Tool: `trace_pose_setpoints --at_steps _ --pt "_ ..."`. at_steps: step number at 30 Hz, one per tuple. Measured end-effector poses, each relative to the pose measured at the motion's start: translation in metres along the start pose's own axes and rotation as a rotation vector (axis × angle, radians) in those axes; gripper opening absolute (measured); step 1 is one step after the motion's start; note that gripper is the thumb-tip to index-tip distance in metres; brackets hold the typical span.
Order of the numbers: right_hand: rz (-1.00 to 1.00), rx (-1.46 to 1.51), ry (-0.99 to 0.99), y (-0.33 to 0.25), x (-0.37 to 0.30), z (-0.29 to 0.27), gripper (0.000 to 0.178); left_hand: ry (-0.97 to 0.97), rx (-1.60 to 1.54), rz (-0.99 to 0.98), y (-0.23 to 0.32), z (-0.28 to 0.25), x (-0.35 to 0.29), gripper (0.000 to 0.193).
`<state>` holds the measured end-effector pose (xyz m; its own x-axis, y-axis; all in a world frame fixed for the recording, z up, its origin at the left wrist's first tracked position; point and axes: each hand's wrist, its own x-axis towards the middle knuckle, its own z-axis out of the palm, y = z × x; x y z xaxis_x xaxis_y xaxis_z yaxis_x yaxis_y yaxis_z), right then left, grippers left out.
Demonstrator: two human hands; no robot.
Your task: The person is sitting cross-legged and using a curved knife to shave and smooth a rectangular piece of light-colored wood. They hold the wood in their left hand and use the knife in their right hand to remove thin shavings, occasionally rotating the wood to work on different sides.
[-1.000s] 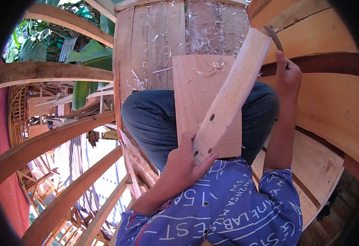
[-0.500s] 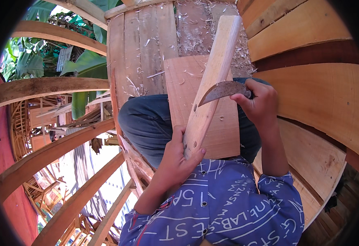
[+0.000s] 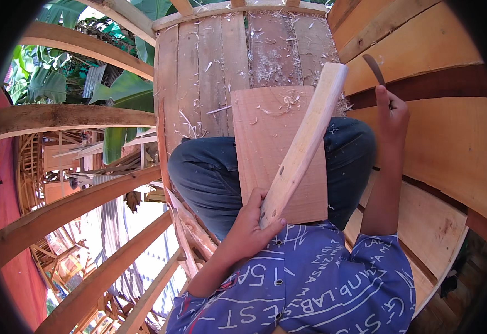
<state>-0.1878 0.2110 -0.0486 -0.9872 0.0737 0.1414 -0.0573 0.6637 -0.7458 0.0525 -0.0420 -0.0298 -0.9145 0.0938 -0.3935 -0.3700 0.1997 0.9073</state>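
Note:
My left hand (image 3: pixel 255 218) is closed around the near end of a long pale wooden bar (image 3: pixel 304 142), which has a few dark holes or knots near that end. The bar slants up and away to the right, over a flat square-cornered board (image 3: pixel 271 133) across my lap. Raised to the right, apart from the bar, my right hand (image 3: pixel 392 114) grips a knife with a curved dark blade (image 3: pixel 373 69) pointing up and away. Its handle is hidden in my fingers. A few thin shavings (image 3: pixel 290 101) lie on the board's far part.
My bent legs (image 3: pixel 204 172) flank the board. Beyond them, the plank floor (image 3: pixel 215 61) is strewn with wood shavings. A plank wall (image 3: pixel 432 128) rises close on the right. Wooden slats (image 3: pixel 76 203) form an open railing on the left, with banana leaves (image 3: pixel 123 89) outside.
My right hand has lifted the knife off the bar and swung it up and to the right. In my left hand, the bar now leans further right and its far end is nearer.

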Motion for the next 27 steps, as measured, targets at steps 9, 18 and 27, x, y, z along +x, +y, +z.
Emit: trace_pose_setpoints --at_steps 9,18,27 --pt "-0.351 -0.185 -0.32 -0.033 -0.091 0.029 0.066 0.072 -0.199 -0.099 0.006 -0.008 0.022 0.044" --pt "-0.486 -0.237 -0.171 -0.037 -0.061 0.029 0.067 0.092 -0.082 -0.078 0.017 -0.006 0.015 0.047" --pt "-0.009 -0.065 -0.054 0.018 -0.006 -0.005 0.068 -0.029 -0.178 -0.112 -0.004 -0.004 -0.006 0.042"
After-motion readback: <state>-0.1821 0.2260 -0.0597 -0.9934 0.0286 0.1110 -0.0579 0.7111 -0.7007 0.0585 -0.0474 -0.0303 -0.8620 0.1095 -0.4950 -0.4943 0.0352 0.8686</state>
